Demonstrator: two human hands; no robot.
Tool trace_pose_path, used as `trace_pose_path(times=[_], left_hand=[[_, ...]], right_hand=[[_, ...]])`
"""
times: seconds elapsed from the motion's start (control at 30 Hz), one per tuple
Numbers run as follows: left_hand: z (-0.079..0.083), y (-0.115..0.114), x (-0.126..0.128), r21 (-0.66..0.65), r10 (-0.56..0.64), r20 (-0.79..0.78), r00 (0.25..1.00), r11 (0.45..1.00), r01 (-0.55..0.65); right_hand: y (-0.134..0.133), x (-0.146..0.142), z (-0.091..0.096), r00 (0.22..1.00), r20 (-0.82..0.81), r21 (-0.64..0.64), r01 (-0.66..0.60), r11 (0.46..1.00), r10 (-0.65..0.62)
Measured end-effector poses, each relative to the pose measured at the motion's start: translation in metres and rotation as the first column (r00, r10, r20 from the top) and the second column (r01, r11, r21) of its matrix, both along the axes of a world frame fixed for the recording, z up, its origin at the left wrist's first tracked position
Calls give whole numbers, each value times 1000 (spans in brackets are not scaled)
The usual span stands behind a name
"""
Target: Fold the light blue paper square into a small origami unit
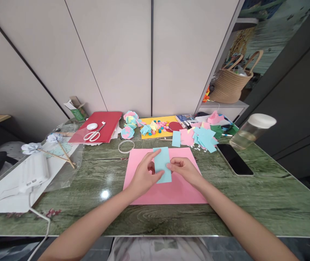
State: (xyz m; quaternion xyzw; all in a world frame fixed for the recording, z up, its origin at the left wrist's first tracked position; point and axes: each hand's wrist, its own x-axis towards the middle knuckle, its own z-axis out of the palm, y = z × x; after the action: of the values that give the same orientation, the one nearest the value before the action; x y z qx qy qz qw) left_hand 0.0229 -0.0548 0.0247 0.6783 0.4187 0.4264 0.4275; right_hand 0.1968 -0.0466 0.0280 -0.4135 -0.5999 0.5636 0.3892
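A light-blue paper rectangle [162, 159] is held up between my two hands, over a pink sheet [141, 194] on the table. My left hand [147, 173] grips its left side, index finger near the top and thumb across the lower front. On the right edge, my right hand [184, 169] pinches it between thumb and bent fingers. Behind the sheet lie loose blue paper pieces [205, 137], pink paper pieces [186, 137] and a single blue piece [176, 139]. Folded paper balls [127, 132] sit at the back, near a roll of clear tape [126, 146].
White scissors [92, 135] rest on a red folder [100, 121] at back left. Small coloured balls [162, 125] lie on yellow paper [147, 121]. A phone [235, 159] and a bottle [248, 132] stand right. A white device [35, 168] with a cable [44, 217] lies left.
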Motion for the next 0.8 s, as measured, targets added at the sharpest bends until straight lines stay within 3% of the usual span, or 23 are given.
trace_pose_path(times=[0.47, 0.8], left_hand=[[-4, 2, 0, 0, 31, 48, 998, 1000, -31], [-5, 2, 1, 2, -14, 91, 996, 1000, 14]], right_hand=[[0, -1, -3, 1000, 12, -4, -3, 1000, 3], [1, 0, -7, 999, -28, 23, -26, 999, 27]])
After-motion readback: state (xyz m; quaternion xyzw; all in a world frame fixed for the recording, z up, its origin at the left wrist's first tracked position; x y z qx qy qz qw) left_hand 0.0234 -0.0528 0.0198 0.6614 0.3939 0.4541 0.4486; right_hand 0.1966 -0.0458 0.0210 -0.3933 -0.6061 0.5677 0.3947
